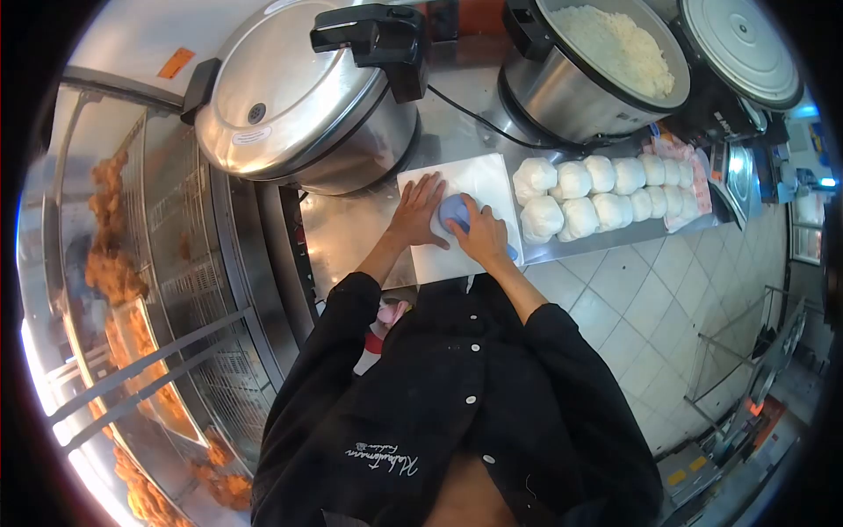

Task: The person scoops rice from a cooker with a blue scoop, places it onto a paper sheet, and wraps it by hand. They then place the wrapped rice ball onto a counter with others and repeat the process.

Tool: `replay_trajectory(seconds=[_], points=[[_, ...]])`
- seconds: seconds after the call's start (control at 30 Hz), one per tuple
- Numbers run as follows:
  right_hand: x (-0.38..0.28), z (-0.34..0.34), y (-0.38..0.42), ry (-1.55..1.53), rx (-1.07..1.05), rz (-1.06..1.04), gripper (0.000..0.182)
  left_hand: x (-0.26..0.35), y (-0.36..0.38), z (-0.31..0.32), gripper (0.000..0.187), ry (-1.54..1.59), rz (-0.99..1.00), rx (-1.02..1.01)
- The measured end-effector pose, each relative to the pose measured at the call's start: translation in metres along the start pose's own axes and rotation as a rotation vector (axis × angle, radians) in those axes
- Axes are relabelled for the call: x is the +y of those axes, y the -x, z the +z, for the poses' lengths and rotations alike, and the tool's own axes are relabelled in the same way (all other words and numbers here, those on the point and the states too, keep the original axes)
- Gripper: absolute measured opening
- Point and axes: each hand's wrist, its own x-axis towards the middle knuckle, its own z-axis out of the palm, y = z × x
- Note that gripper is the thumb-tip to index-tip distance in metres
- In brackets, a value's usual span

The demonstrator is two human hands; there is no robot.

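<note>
My right hand is wrapped round a blue scoop. Its rounded head faces down over a stack of white paper sheets, and a bit of blue handle shows below my palm. To the left, my left hand lies on the same sheets with its fingers stretched out, close beside the scoop head. Whatever is under the scoop is hidden. Right of the paper, several round white paper-wrapped bundles stand in two rows on the steel counter.
A large closed rice cooker stands behind on the left. Another cooker, lid up, holds white rice. A black cable runs between them. On the left is a glass display case with fried pieces. Tiled floor lies at right.
</note>
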Motion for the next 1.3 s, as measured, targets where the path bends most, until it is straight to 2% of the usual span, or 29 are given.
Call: replay_trajectory(seconds=[0.2, 0.3, 0.43, 0.57, 0.7, 0.77, 0.8, 0.83, 0.87, 0.9, 0.93, 0.97, 1.0, 1.07, 1.13, 1.17, 1.23, 1.3], points=[[0.003, -0.004, 0.014, 0.104, -0.006, -0.083, 0.068, 0.0, -0.002, -0.001, 0.145, -0.028, -0.024, -0.037], [0.001, -0.003, 0.018, 0.115, -0.052, -0.046, 0.067, 0.0, -0.003, 0.0, 0.146, -0.052, -0.039, -0.073], [0.003, -0.001, 0.014, 0.174, -0.036, -0.041, 0.068, -0.001, -0.003, 0.002, 0.146, -0.047, -0.011, -0.005], [0.009, -0.009, 0.012, 0.06, -0.028, -0.056, 0.069, -0.004, -0.006, -0.003, 0.149, -0.055, -0.032, -0.073], [0.003, -0.044, 0.018, -0.089, 0.091, -0.124, 0.076, -0.001, 0.004, 0.003, 0.153, 0.058, -0.052, -0.042], [-0.015, -0.097, 0.017, -0.403, 0.259, -0.027, 0.073, 0.017, 0.019, -0.009, 0.145, 0.049, -0.202, 0.082], [-0.018, -0.127, 0.011, -0.44, 0.418, -0.119, 0.072, 0.021, 0.028, -0.004, 0.145, 0.057, -0.211, 0.09], [-0.017, -0.161, 0.001, -0.477, 0.578, -0.212, 0.071, 0.024, 0.039, 0.001, 0.126, 0.107, -0.217, 0.22], [-0.017, -0.2, -0.01, -0.295, 0.745, -0.222, 0.068, 0.027, 0.051, 0.008, 0.108, 0.156, -0.222, 0.348], [-0.009, -0.233, -0.028, -0.407, 0.866, -0.247, 0.065, 0.026, 0.066, 0.02, 0.108, 0.159, -0.227, 0.352], [-0.026, -0.274, -0.032, -0.383, 0.9, -0.155, 0.063, 0.022, 0.081, 0.036, 0.085, 0.313, -0.119, 0.333], [-0.012, -0.301, -0.053, -0.213, 1.002, -0.166, 0.065, 0.021, 0.09, 0.044, 0.064, 0.463, -0.006, 0.311], [-0.006, -0.326, -0.07, -0.151, 1.011, -0.152, 0.063, 0.03, 0.095, 0.042, 0.064, 0.459, -0.001, 0.314], [0.015, -0.352, -0.1, -0.089, 1.021, -0.141, 0.061, 0.052, 0.102, 0.035, 0.036, 0.365, 0.055, 0.333], [0.02, -0.365, -0.118, 0.446, 1.046, -0.186, 0.047, 0.055, 0.105, 0.042, 0.032, 0.305, 0.072, 0.357], [0.023, -0.362, -0.117, 0.449, 1.052, -0.192, 0.047, 0.054, 0.102, 0.046, 0.027, 0.249, 0.085, 0.378], [-0.017, -0.342, -0.084, 0.263, 1.14, -0.43, 0.032, 0.048, 0.098, 0.05, 0.023, 0.237, 0.113, 0.389], [-0.02, -0.287, -0.057, 0.058, 0.899, -0.594, 0.021, 0.046, 0.096, 0.05, 0.018, 0.221, 0.134, 0.398]])
